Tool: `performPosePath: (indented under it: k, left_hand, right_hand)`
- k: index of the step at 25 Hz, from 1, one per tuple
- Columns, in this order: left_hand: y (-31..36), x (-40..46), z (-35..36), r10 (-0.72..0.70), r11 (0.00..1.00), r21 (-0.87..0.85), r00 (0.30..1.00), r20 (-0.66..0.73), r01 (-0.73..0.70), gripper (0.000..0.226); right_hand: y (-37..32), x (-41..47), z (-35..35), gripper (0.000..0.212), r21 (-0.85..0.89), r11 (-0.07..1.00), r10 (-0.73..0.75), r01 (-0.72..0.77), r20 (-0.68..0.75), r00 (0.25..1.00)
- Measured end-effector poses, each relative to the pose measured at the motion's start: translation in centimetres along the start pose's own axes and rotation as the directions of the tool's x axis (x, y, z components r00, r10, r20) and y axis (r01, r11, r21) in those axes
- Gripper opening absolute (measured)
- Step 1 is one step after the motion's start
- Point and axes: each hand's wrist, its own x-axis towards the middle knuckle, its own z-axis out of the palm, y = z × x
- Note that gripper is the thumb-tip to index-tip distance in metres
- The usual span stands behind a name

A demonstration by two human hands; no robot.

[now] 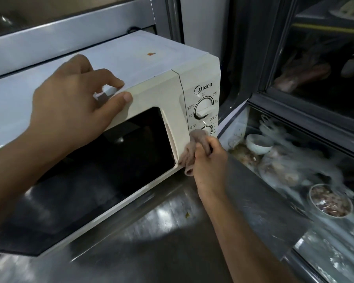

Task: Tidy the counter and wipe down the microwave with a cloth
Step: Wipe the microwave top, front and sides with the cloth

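A cream Midea microwave (151, 64) stands on the steel counter (155, 231), its dark door facing me. My left hand (74, 103) rests on the top front edge of the microwave, fingers on the top panel and thumb on the door frame. My right hand (208, 160) grips a crumpled pinkish cloth (192, 148) and presses it against the lower control panel, covering part of the lower dial. The upper dial (203, 108) is uncovered. A small orange stain (151, 54) sits on the microwave's top.
To the right is a glass-fronted display case (307, 127) with a white bowl (258, 142), bagged food (284, 170) and a metal bowl of chopped food (330, 202) inside. A small green scrap (187, 215) lies on the counter. A steel wall runs behind the microwave.
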Motion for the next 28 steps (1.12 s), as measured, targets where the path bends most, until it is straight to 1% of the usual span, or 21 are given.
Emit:
performPosePath:
  k: [3, 5, 7, 9, 11, 12, 13, 14, 15, 16, 17, 18, 19, 20, 22, 23, 25, 26, 27, 28]
  left_hand:
    - [0.0, 0.0, 0.0, -0.005, 1.0, -0.006, 1.0, -0.015, 0.005, 0.05]
    - [-0.1, -0.1, 0.1, 0.014, 1.0, 0.002, 1.0, -0.012, -0.014, 0.05]
    - [-0.3, 0.0, 0.1, 0.019, 1.0, 0.013, 1.0, -0.01, -0.019, 0.049]
    - [-0.3, 0.0, 0.1, 0.013, 1.0, 0.02, 1.0, -0.009, -0.012, 0.048]
    - [-0.2, 0.0, 0.2, 0.019, 1.0, 0.014, 1.0, -0.011, -0.019, 0.048]
    - [-0.2, 0.0, 0.2, 0.022, 1.0, 0.004, 1.0, -0.017, -0.022, 0.047]
    - [-0.3, 0.0, 0.2, 0.021, 1.0, -0.006, 0.999, -0.025, -0.021, 0.046]
    - [-0.3, -0.1, 0.2, 0.019, 1.0, -0.012, 0.999, -0.032, -0.019, 0.045]
    - [-0.3, -0.1, 0.3, 0.019, 1.0, -0.014, 0.999, -0.035, -0.019, 0.045]
    - [-0.4, -0.1, 0.3, 0.019, 1.0, -0.016, 0.999, -0.035, -0.02, 0.044]
    - [-0.4, -0.1, 0.4, 0.018, 1.0, -0.02, 0.999, -0.032, -0.019, 0.045]
    - [-0.5, -0.1, 0.4, 0.015, 1.0, -0.023, 0.999, -0.029, -0.016, 0.045]
    - [-0.5, -0.1, 0.4, 0.013, 1.0, -0.023, 1.0, -0.027, -0.014, 0.046]
    - [-0.5, 0.0, 0.4, 0.012, 1.0, -0.022, 1.0, -0.022, -0.013, 0.047]
    - [-0.5, -0.1, 0.4, 0.013, 1.0, -0.017, 1.0, -0.014, -0.013, 0.048]
    - [-0.4, 0.0, 0.4, 0.013, 1.0, -0.014, 1.0, -0.016, -0.014, 0.048]
    - [-0.4, 0.0, 0.4, 0.012, 1.0, -0.011, 1.0, -0.016, -0.012, 0.048]
    - [-0.4, 0.1, 0.4, 0.012, 1.0, -0.004, 1.0, -0.018, -0.012, 0.049]
    - [-0.4, 0.1, 0.3, 0.008, 1.0, 0.004, 1.0, -0.013, -0.008, 0.049]
    - [-0.5, 0.1, 0.3, 0.003, 1.0, 0.012, 1.0, -0.003, -0.003, 0.05]
  right_hand:
    - [-1.8, -0.4, 1.2, 0.034, 0.008, 0.993, -0.114, 0.115, -0.033, 0.993]
    - [-1.4, -0.8, 2.0, 0.037, 0.027, 0.988, -0.146, 0.149, -0.09, 0.985]
    - [0.3, -1.4, 2.0, 0.035, 0.032, 0.986, -0.159, 0.166, -0.152, 0.976]
    - [2.7, -1.6, 1.4, 0.029, 0.063, 0.997, -0.028, 0.039, -0.171, 0.985]
    - [4.3, -0.8, 0.8, 0.03, -0.044, 0.987, 0.142, -0.153, -0.187, 0.972]
    - [4.5, -0.4, 0.8, 0.03, -0.099, 0.973, 0.187, -0.209, -0.196, 0.963]
    - [4.2, -0.2, 1.0, 0.028, -0.131, 0.971, 0.169, -0.199, -0.21, 0.963]
    - [3.6, -0.4, 1.3, 0.024, -0.148, 0.982, 0.086, -0.12, -0.221, 0.972]
    - [3.0, -0.6, 1.7, 0.022, -0.143, 0.99, -0.028, -0.006, -0.232, 0.972]
    - [2.4, -1.0, 2.1, 0.026, -0.116, 0.99, -0.11, 0.084, -0.244, 0.964]
    - [2.1, -1.4, 2.3, 0.032, -0.078, 0.988, -0.149, 0.134, -0.246, 0.958]
    - [2.2, -1.6, 2.3, 0.034, -0.063, 0.986, -0.163, 0.152, -0.244, 0.956]
    - [2.7, -1.4, 2.1, 0.033, -0.071, 0.987, -0.157, 0.144, -0.242, 0.957]
    - [3.2, -1.0, 1.7, 0.031, -0.101, 0.991, -0.11, 0.088, -0.24, 0.965]
    - [4.1, 0.1, 0.9, 0.031, -0.138, 0.987, 0.046, -0.084, -0.26, 0.964]
    - [4.3, 0.5, 0.6, 0.031, -0.148, 0.982, 0.076, -0.119, -0.267, 0.961]
    - [4.1, 0.7, 0.6, 0.033, -0.179, 0.981, 0.018, -0.073, -0.292, 0.956]
    - [4.0, 1.0, 0.9, 0.035, -0.163, 0.986, -0.013, -0.04, -0.307, 0.952]
    - [4.0, 1.3, 1.1, 0.036, -0.119, 0.992, -0.01, -0.029, -0.317, 0.948]
    - [4.2, 1.7, 1.1, 0.037, -0.06, 0.997, 0.024, -0.046, -0.318, 0.948]
